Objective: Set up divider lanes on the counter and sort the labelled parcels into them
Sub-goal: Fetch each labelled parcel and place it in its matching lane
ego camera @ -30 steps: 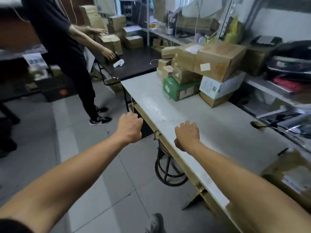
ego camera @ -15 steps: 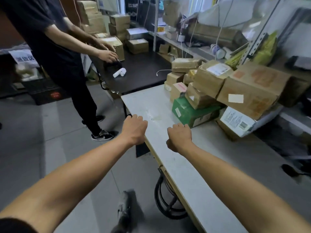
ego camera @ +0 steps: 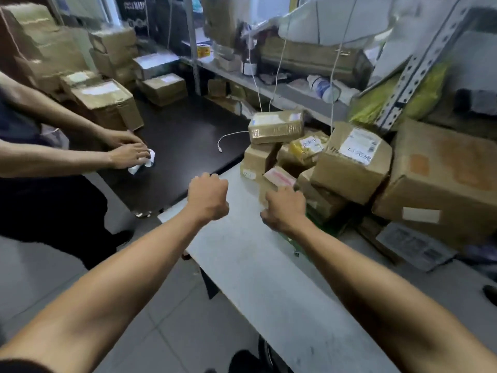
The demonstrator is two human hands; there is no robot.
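Both hands reach forward over the near end of the white bench (ego camera: 242, 265), backs toward the camera.

**Hand state**
- Left hand (ego camera: 207, 196): fingers curled under into a loose fist, nothing visible in it. It hangs at centre frame, above the far left corner of the bench.
- Right hand (ego camera: 284, 210): fingers curled downward; whether the fingertips touch anything cannot be told, since they are hidden behind the knuckles.

**Location of the parcels**
- The parcel pile (ego camera: 336, 168) occupies the right centre of the frame, stacked against the shelving.
- The nearest item is a small carton with a pink label (ego camera: 278, 179), directly above the right hand in the frame and just beyond its knuckles.
- A taped flat box (ego camera: 275, 126) tops the pile further up. Its long axis runs left to right across the frame.
- A large labelled carton (ego camera: 355, 162) and a bigger brown box (ego camera: 443, 184) lie to the right.

**Controlling relation**
The pile lies ahead and to the right of both hands. The right hand is clearly the nearer one; the left hand stands well apart from every parcel.

**Status**
No dividers are visible on the bench, so lane setup appears not yet done.

**Other**
A second person (ego camera: 129, 154) at left frame handles a white object on the dark table (ego camera: 183, 157).
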